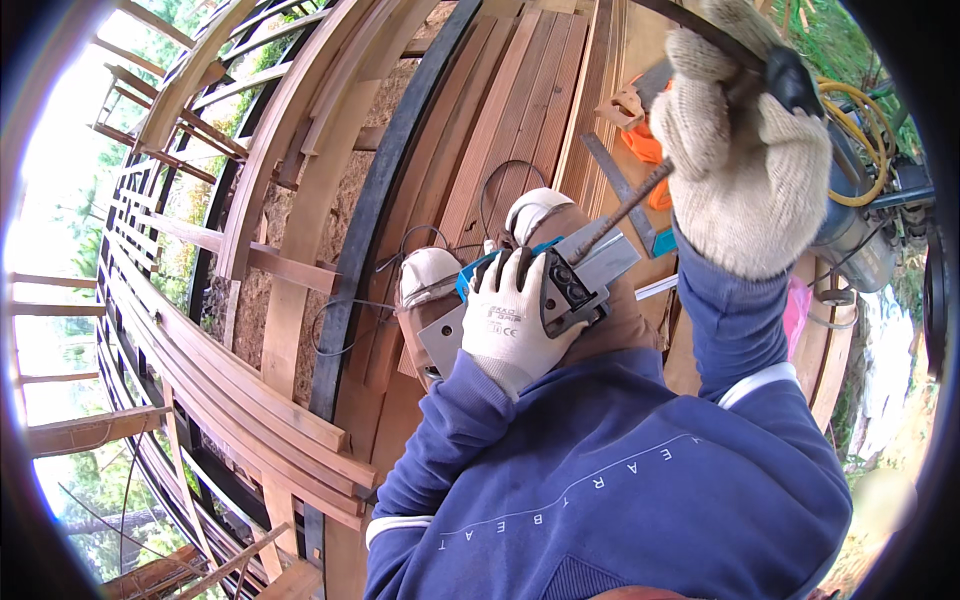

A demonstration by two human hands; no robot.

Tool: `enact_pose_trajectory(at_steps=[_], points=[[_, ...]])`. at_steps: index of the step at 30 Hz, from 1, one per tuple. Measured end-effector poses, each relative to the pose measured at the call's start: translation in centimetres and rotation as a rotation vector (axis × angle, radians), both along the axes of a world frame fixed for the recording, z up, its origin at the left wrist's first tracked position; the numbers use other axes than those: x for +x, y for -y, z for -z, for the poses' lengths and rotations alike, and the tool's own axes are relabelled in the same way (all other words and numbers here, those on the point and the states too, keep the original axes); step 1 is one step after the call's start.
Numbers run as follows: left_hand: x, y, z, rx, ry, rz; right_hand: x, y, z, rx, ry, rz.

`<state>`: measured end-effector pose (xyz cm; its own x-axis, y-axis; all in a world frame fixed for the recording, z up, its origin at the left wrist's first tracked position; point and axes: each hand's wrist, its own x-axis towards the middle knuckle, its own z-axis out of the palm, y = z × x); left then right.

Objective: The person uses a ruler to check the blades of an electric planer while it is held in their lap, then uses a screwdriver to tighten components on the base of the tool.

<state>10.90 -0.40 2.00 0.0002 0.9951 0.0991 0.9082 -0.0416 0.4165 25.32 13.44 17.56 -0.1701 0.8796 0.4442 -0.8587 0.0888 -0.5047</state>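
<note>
In a white knit glove with grey fingertips, my left hand [516, 312] is wrapped over a blue power tool, apparently an electric hand planer [603, 266], lying with its flat metal plates upward across my lap. Raised at the upper right, my right hand [748, 165] wears a thick cream knit glove and is closed around a rusty rod [630, 210]. The rod slants down from the glove to the tool's dark middle opening; whether its tip touches is unclear. A dark curved bar [700, 25] with a black end also crosses the right fingers.
Long brown planks [510, 90] lie ahead, beside a black beam [352, 290]. Near my right arm are a handsaw [625, 105], an orange cloth [642, 146], a metal square [612, 175], a yellow hose [835, 190] and a grey tank [860, 255]. Stacked boards [250, 375] stand left.
</note>
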Motion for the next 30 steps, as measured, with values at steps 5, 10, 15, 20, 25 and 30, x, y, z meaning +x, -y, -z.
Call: enact_pose_trajectory(at_steps=[5,10,15,20,25,30], points=[[0.1,-0.2,0.0,-0.042,-0.021,0.018,0.7,-0.1,0.8,-0.045,0.036,0.28],[-0.2,-0.2,0.1,-0.033,-0.017,0.022,2.2,0.0,3.2,0.207,0.248,0.141],[-0.3,-0.1,-0.1,-0.021,-0.016,0.026,2.0,0.1,4.0,0.225,0.268,0.132],[0.2,-0.5,-0.6,0.031,0.005,0.042,1.2,2.1,3.6,0.054,0.377,0.1],[0.1,-1.3,-0.6,-0.035,-0.007,0.061,-0.6,3.0,2.4,0.1,0.29,0.236],[-0.2,-1.4,1.3,-0.024,-0.043,0.033,-0.2,2.5,4.0,0.155,0.278,0.088]])
